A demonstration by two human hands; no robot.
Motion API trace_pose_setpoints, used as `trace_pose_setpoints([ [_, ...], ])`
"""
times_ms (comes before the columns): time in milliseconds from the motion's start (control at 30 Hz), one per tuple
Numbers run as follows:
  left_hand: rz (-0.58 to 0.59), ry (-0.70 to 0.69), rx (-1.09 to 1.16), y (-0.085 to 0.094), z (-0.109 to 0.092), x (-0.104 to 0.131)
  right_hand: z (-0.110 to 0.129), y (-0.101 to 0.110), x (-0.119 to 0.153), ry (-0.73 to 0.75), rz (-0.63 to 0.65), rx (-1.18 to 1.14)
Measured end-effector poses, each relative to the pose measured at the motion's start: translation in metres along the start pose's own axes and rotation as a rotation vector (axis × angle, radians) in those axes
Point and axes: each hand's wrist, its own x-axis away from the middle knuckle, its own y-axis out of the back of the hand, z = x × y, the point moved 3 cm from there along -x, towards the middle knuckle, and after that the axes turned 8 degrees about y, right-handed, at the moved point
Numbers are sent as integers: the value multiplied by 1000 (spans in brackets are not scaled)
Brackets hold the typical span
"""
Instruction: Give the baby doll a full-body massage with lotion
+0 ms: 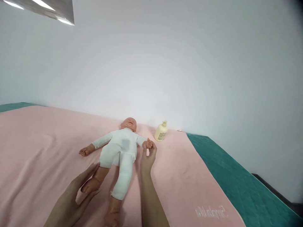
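A baby doll lies on its back, its white cloth body and limbs ending in tan plastic hands and feet. My right hand pinches the doll's small hand on the right side between thumb and fingers. Around the doll's foot on the left is my left hand, fingers along the lower leg and thumb on the other side. How firmly it grips cannot be made out. The doll's other leg stretches down toward me, untouched.
A pale yellow pump bottle stands right of the doll's head, near the wall. Beneath everything is a pink blanket, wrinkled at left, over a green quilted cover. A dark rail runs along the right edge.
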Motion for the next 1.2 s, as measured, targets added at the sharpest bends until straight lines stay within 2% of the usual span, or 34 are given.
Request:
trace_pose_setpoints([
  [100,18,-9,25,-4,-15,-18,-2,-8,8,71,173,98],
  [300,48,-38,79,-7,-37,-44,-10,-18,12,501,443,325],
  [400,58,-47,92,-12,-39,-53,-9,-21,11,600,537,382],
  [567,93,-68,106,-16,-38,-64,-8,-25,12,612,643,415],
  [833,105,-77,117,-19,-36,-67,-8,-26,13,562,690,422],
  [1067,114,-54,113,-13,-36,-63,-6,-26,12,506,696,366],
  [1200,115,-17,121,-2,-40,-54,-9,-21,11,393,609,262],
])
